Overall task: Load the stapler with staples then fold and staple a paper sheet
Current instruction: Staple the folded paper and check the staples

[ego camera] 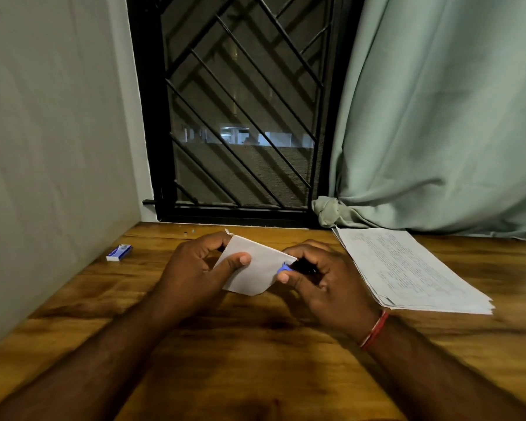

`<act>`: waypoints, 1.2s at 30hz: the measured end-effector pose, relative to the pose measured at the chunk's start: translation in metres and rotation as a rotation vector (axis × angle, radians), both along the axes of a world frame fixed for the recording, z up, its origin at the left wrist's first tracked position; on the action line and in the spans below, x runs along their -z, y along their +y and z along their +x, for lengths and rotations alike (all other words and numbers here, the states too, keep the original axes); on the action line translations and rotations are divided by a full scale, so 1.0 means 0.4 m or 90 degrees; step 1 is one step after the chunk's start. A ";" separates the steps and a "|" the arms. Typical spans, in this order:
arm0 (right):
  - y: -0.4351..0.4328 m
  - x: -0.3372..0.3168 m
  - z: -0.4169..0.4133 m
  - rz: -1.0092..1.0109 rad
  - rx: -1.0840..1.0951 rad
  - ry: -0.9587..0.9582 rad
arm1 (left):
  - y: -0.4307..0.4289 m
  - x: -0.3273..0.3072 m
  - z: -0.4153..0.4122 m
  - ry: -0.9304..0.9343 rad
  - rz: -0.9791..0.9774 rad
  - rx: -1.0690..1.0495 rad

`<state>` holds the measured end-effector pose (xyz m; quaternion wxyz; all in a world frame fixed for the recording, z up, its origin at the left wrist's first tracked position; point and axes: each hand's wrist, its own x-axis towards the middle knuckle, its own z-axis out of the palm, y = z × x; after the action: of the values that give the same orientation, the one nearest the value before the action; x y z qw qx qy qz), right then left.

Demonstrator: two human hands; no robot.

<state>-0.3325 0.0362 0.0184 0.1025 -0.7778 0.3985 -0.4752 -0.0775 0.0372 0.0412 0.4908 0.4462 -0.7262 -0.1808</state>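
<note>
Now at staple step: left hand (195, 262) pinches folded white paper sheet (251, 270) above wooden table (255, 344), right hand (319, 278) grips small black/blue stapler (298, 266) at its corner; next needs firm squeeze w/ edges aligned.

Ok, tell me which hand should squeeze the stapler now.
Right. The right hand already grips the stapler, whose blue tip sits at the corner of the folded paper. The left hand is busy pinching that paper steady.
</note>
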 end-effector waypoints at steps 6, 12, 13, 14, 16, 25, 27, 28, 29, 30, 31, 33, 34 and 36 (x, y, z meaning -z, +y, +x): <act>-0.001 0.008 0.016 -0.013 0.049 0.024 | -0.008 0.012 -0.001 -0.017 -0.001 -0.008; 0.002 0.015 0.024 -0.029 0.042 0.017 | -0.002 0.010 -0.004 -0.003 -0.013 0.001; 0.003 0.015 0.025 -0.032 0.048 0.019 | -0.001 0.009 -0.005 -0.003 -0.008 -0.004; 0.004 0.014 0.025 -0.036 0.053 0.020 | -0.001 0.007 -0.005 -0.006 -0.002 -0.009; 0.006 0.014 0.027 -0.041 0.050 0.016 | 0.001 0.007 -0.004 -0.001 -0.001 0.003; 0.014 0.040 0.049 -0.219 0.081 0.128 | 0.045 -0.032 -0.028 -0.462 -0.287 -0.051; 0.012 0.042 0.046 -0.244 0.107 0.154 | 0.058 -0.029 -0.053 -0.538 -0.293 -0.100; 0.011 0.042 0.044 -0.251 0.118 0.167 | 0.062 -0.024 -0.065 -0.558 -0.281 -0.113; 0.011 0.042 0.043 -0.258 0.122 0.179 | 0.064 -0.016 -0.072 -0.568 -0.266 -0.122; 0.011 0.043 0.041 -0.265 0.123 0.189 | 0.063 -0.007 -0.075 -0.574 -0.255 -0.131; 0.011 0.044 0.041 -0.269 0.122 0.201 | 0.060 0.002 -0.077 -0.577 -0.249 -0.140; 0.010 0.047 0.041 -0.265 0.124 0.222 | 0.053 0.020 -0.081 -0.554 -0.265 -0.145; 0.008 0.051 0.041 -0.261 0.124 0.228 | 0.050 0.028 -0.085 -0.531 -0.284 -0.142; 0.004 0.057 0.039 -0.259 0.115 0.230 | 0.045 0.045 -0.092 -0.490 -0.335 -0.135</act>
<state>-0.3168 0.0377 -0.0043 -0.1714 -0.8155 0.3745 -0.4065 -0.1143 0.0552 0.0234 0.2980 0.4126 -0.8270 0.2389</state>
